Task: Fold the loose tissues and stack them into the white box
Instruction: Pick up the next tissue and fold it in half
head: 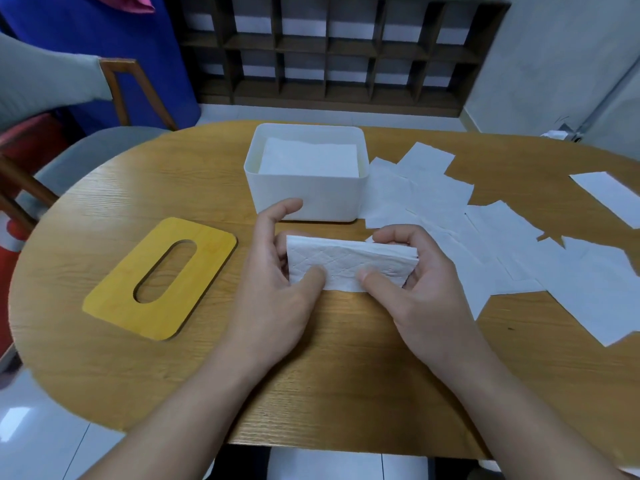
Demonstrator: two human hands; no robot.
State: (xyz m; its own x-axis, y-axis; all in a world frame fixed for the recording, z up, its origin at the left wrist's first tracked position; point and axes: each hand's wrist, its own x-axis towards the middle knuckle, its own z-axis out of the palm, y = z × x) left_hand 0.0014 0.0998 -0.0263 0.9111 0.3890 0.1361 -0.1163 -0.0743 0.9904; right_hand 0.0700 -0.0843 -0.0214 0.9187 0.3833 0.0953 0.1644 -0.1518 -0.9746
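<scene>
Both hands are holding one folded tissue (pixel 349 263) between them, just above the wooden table (pixel 311 358). The left hand (pixel 277 289) is grasping the tissue's left end: its thumb is pressing on the near face while the fingers are curling behind the far edge, with the index finger raised toward the box. The right hand (pixel 415 282) is grasping the right end in the same way, thumb lying on the near face and fingers wrapping over the top edge. So each grip is closed on the tissue, and the tissue is stretching as a long, embossed strip from one grip to the other.

Straight beyond the two grips, the white box (pixel 306 199) is standing on the table, open at the top, with folded tissues (pixel 308 157) already lying flat inside it. The left index fingertip is nearly touching its near wall; I cannot tell whether it is making contact.

To the right of the right grip, loose tissues (pixel 502 237) are lying spread and overlapping across the table, reaching from beside the box toward the near right edge. One more sheet (pixel 609 197) is lying apart at the far right.

To the left of the left grip, a yellow lid (pixel 207 258) with an oval slot is lying flat on the table, well apart from the box.
</scene>
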